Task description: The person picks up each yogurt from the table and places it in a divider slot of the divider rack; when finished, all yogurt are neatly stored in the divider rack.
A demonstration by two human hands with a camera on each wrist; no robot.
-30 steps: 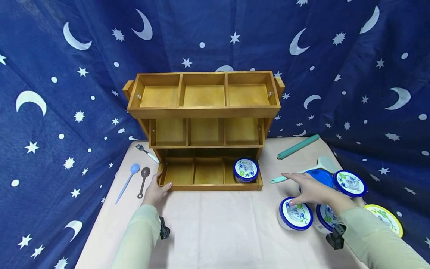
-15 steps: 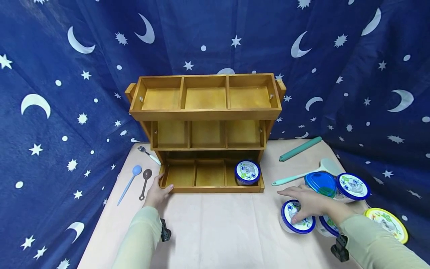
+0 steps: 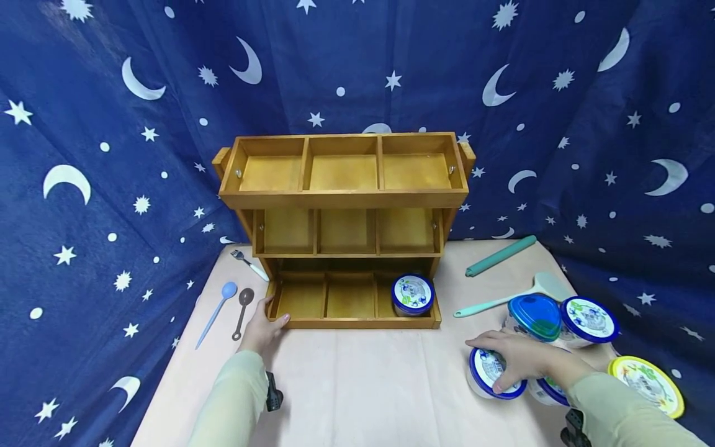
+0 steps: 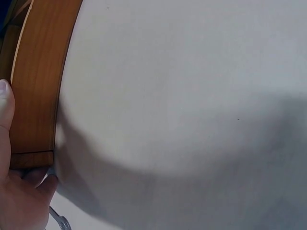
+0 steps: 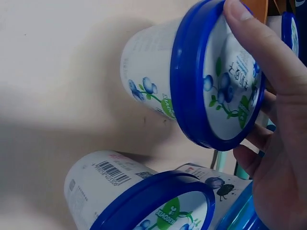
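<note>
A three-tier brown wooden box (image 3: pixel 343 200) stands at the far middle of the pale surface (image 3: pixel 357 385), before a blue curtain (image 3: pixel 335 62) with white moons and stars. A white tub with a blue-rimmed lid (image 3: pixel 413 294) sits in the bottom tier's right compartment. The left hand (image 3: pixel 260 329) grips that tier's near left corner; left of it lie a brown spoon (image 3: pixel 242 310), then a blue spoon (image 3: pixel 212 320), with a white-handled fork (image 3: pixel 254 267) farther back. On the right, a green cylindrical rod (image 3: pixel 501 256) lies farthest, then a pale teal spatula (image 3: pixel 497 303). Nearer stand a translucent blue-lidded tub (image 3: pixel 535 318), another blue-rimmed tub (image 3: pixel 589 319) right of it, a yellow-rimmed tub (image 3: pixel 646 386) farther right, and, nearer left, a round blue-rimmed tub (image 3: pixel 487 369) under the right hand (image 3: pixel 519 357).
</note>
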